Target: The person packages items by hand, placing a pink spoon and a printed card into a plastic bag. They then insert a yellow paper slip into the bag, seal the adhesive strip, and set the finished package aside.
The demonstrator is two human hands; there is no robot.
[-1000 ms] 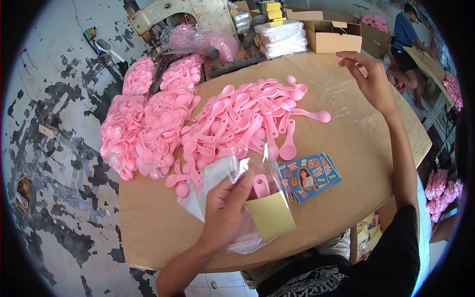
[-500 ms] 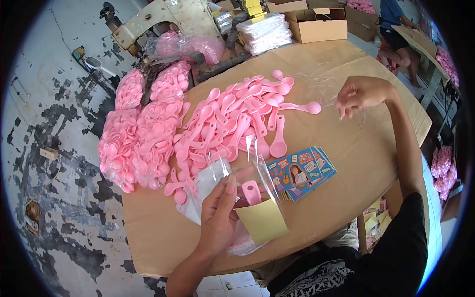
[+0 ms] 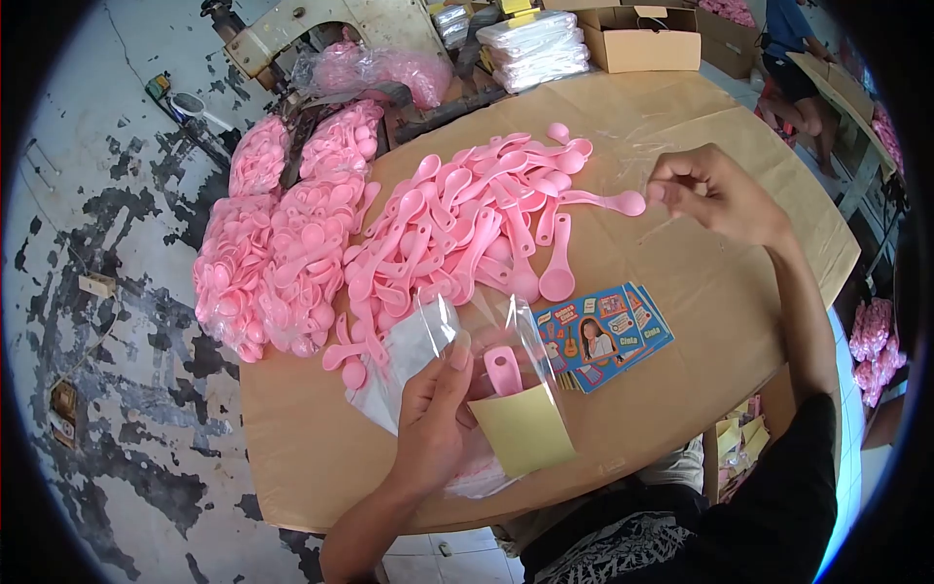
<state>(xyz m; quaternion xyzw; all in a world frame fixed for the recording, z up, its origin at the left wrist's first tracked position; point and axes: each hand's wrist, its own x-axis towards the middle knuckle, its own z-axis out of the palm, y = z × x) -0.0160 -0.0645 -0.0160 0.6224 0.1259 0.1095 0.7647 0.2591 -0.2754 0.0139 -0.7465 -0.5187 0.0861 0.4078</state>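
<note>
Head view: we work beside the spoon pile [image 3: 467, 224]
Left hand [image 3: 433, 419] grips a clear bag [image 3: 522, 336]; right hand [image 3: 720, 195] pinched closed.

You have 1 clear bag [image 3: 506, 336], with 1 pink spoon [image 3: 503, 370] and 1 yellow card [image 3: 525, 430] inside. Your table [image 3: 710, 292] carries 1 fanned stack of printed cards [image 3: 608, 336] and 1 loose spoon heap [image 3: 467, 224], too many to count.

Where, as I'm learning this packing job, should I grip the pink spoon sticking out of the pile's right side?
Pinch the spoon at its round bowl end, coming from the right, where the right hand is. The bowl lies clear of the pile on bare tabletop, while the thin handle runs left into the other spoons.
</note>
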